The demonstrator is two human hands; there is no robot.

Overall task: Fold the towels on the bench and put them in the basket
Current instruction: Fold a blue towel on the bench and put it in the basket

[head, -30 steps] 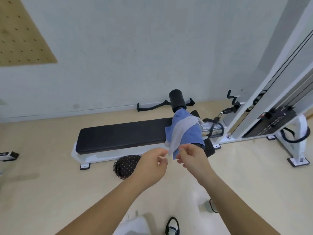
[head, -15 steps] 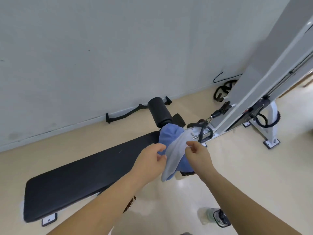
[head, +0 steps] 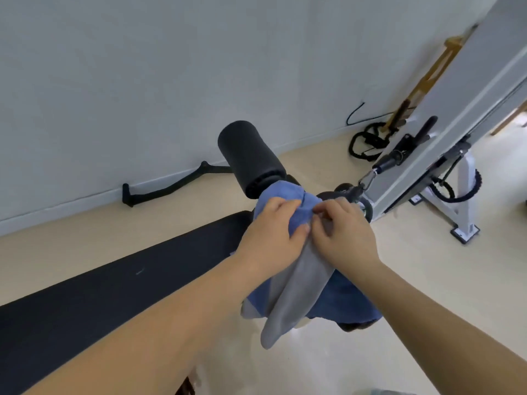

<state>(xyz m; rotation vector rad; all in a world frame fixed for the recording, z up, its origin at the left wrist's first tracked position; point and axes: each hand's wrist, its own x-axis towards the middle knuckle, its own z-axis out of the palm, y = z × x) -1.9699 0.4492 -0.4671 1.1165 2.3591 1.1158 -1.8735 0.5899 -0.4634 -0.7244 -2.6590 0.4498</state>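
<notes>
A black padded bench runs from the lower left toward the middle, ending at a black foam roller. Towels lie piled at that end: a blue towel underneath and a grey towel hanging down over it. My left hand grips the blue cloth near the top of the pile. My right hand pinches the top of the grey towel right beside it. The two hands touch. The basket is hidden apart from a dark sliver below my left forearm.
A white cable machine frame with a carabiner and handle stands just right of the towels, its foot on the beige floor. Black resistance bands lie by the wall. A black bar attachment lies along the skirting.
My view has moved in close to the roller end of the bench. Both hands have travelled up the towels to the top of the pile and closed together there.
</notes>
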